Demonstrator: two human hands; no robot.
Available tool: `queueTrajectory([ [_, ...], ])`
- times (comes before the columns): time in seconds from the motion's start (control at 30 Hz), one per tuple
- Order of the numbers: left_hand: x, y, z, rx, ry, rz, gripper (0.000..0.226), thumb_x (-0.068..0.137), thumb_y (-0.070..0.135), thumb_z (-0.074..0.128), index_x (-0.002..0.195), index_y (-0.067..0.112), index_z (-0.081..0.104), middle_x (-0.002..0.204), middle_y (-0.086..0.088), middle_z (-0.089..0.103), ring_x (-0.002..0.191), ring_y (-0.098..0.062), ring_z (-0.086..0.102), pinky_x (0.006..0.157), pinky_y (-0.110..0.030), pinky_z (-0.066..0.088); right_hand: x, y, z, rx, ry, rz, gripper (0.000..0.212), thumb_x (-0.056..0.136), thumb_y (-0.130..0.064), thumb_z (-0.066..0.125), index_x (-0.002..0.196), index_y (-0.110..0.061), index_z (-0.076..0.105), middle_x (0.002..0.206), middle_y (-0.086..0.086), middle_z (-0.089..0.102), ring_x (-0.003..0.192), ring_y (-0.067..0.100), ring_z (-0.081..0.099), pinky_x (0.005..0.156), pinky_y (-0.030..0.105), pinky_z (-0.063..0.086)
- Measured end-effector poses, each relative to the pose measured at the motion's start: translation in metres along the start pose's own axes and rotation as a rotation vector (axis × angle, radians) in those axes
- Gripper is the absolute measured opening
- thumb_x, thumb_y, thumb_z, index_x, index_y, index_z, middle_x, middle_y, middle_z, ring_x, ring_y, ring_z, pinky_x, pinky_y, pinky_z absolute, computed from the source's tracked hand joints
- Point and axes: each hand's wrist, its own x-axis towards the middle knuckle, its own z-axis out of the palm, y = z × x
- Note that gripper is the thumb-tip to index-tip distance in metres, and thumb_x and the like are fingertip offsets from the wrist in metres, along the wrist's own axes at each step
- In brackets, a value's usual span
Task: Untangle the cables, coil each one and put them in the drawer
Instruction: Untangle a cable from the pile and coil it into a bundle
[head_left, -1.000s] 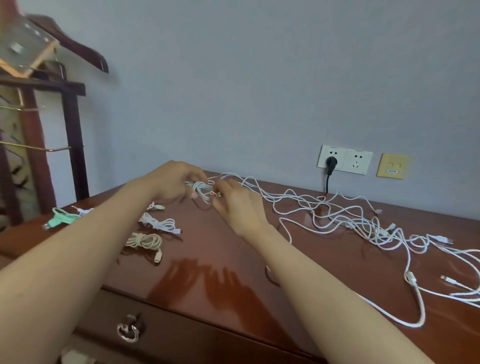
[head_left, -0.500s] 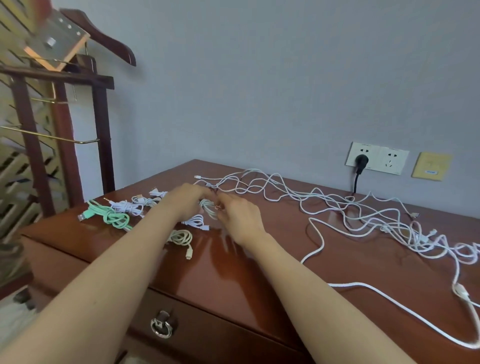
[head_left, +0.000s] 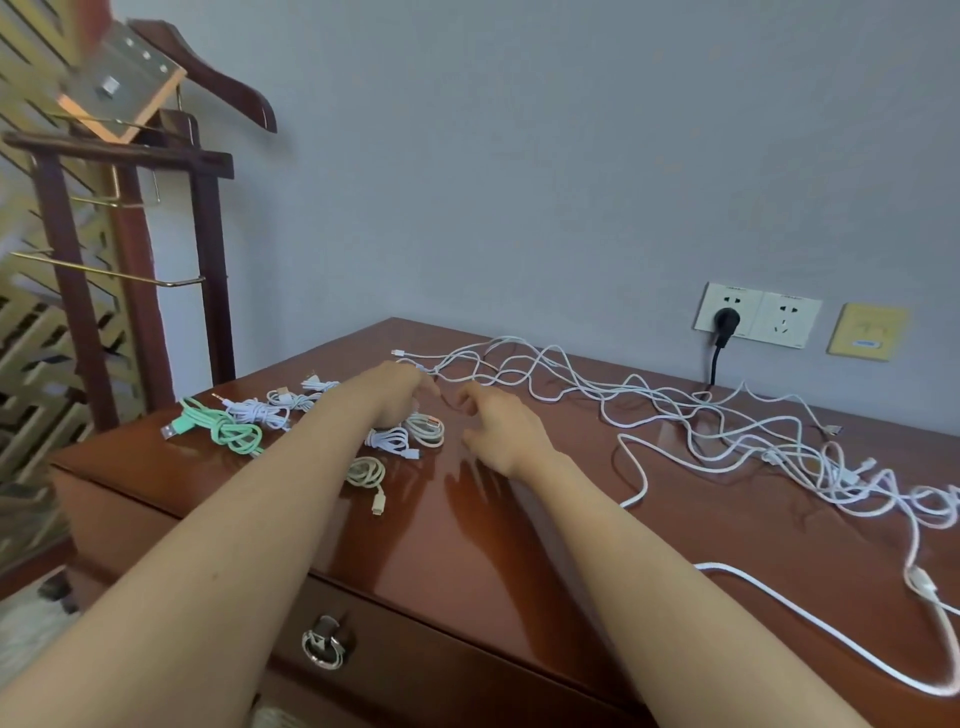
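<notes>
left hand (head_left: 395, 392) palm-down over coil (head_left: 427, 428) | right hand (head_left: 501, 428) empty (fingers curled)

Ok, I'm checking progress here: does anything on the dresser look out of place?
Yes: a big white tangle sprawls across the right side, uncoiled. The coiled cables, including the green one, lie at the left, not in the drawer, which looks shut.

Bare tabletop (head_left: 519, 545) lies between coiled cables (head_left: 400, 441) and the tangle (head_left: 727, 431).
</notes>
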Motion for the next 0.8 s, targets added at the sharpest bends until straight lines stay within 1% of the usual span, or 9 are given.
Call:
queueTrajectory([
  [0.1,0.000,0.017,-0.007,-0.038,0.012,0.031,0.046,0.093,-0.004,0.036,0.128,0.020,0.055,0.126,-0.010,0.057,0.117,-0.025,0.052,0.097,-0.032,0.040,-0.004,0.013,-0.017,-0.043,0.003,0.034,0.036,0.082,-0.007,0.052,0.117,-0.017,0.054,0.123,0.005,0.055,0.114,0.026,0.050,0.085,0.029,0.039],
  [0.23,0.000,0.051,-0.015,-0.032,0.034,0.107,0.042,0.092,-0.002,0.040,0.123,0.018,0.060,0.122,-0.009,0.058,0.116,-0.025,0.052,0.096,-0.033,0.040,-0.013,0.034,-0.041,-0.087,-0.008,0.084,0.033,0.080,-0.008,0.054,0.112,-0.018,0.060,0.119,0.006,0.058,0.113,0.025,0.052,0.088,0.030,0.041],
  [0.37,-0.004,0.090,-0.016,-0.045,0.032,0.190,0.038,0.091,-0.002,0.042,0.114,0.017,0.065,0.118,-0.008,0.061,0.113,-0.024,0.054,0.088,-0.028,0.041,-0.029,0.056,-0.061,-0.142,-0.029,0.141,0.029,0.082,-0.008,0.052,0.107,-0.017,0.063,0.116,0.005,0.060,0.112,0.024,0.052,0.088,0.030,0.041],
  [0.47,-0.007,0.116,-0.009,-0.060,-0.004,0.247,0.038,0.090,-0.003,0.041,0.113,0.014,0.065,0.115,-0.008,0.063,0.111,-0.021,0.055,0.082,-0.022,0.038,-0.042,0.074,-0.075,-0.136,-0.053,0.189,0.025,0.081,-0.006,0.054,0.100,-0.017,0.065,0.101,0.002,0.061,0.102,0.021,0.055,0.082,0.027,0.042],
  [0.53,-0.008,0.132,-0.002,-0.069,-0.042,0.277,0.036,0.091,-0.003,0.042,0.113,0.013,0.066,0.115,-0.008,0.064,0.111,-0.020,0.056,0.083,-0.021,0.038,-0.052,0.085,-0.084,-0.146,-0.091,0.221,0.022,0.080,-0.006,0.056,0.097,-0.017,0.066,0.092,0.000,0.059,0.093,0.019,0.055,0.078,0.024,0.041],
  [0.57,-0.008,0.140,0.002,-0.076,-0.063,0.290,0.035,0.091,-0.003,0.043,0.112,0.013,0.066,0.115,-0.008,0.065,0.111,-0.020,0.056,0.083,-0.021,0.038,-0.058,0.091,-0.089,-0.157,-0.106,0.235,0.021,0.080,-0.007,0.057,0.096,-0.016,0.067,0.093,0.002,0.061,0.093,0.019,0.056,0.079,0.024,0.042],
  [0.67,-0.009,0.163,0.010,-0.075,-0.102,0.339,0.030,0.091,0.002,0.046,0.110,0.013,0.067,0.115,-0.007,0.065,0.111,-0.020,0.056,0.084,-0.020,0.038,-0.075,0.104,-0.103,-0.180,-0.135,0.273,0.021,0.081,-0.009,0.057,0.098,-0.015,0.069,0.108,0.006,0.065,0.104,0.022,0.057,0.088,0.029,0.046],
  [0.73,-0.008,0.179,0.014,-0.058,-0.120,0.376,0.027,0.092,0.007,0.048,0.108,0.015,0.068,0.116,-0.005,0.065,0.111,-0.020,0.057,0.089,-0.023,0.040,-0.086,0.111,-0.111,-0.191,-0.160,0.308,0.023,0.081,-0.008,0.056,0.098,-0.015,0.069,0.110,0.008,0.065,0.105,0.024,0.057,0.086,0.028,0.046],
  [0.8,-0.007,0.194,0.019,-0.045,-0.158,0.414,0.029,0.090,0.007,0.046,0.105,0.016,0.069,0.114,-0.004,0.066,0.108,-0.019,0.057,0.093,-0.027,0.043,-0.097,0.118,-0.118,-0.188,-0.191,0.346,0.025,0.081,-0.005,0.055,0.099,-0.014,0.070,0.109,0.009,0.065,0.103,0.024,0.058,0.081,0.025,0.044],
])
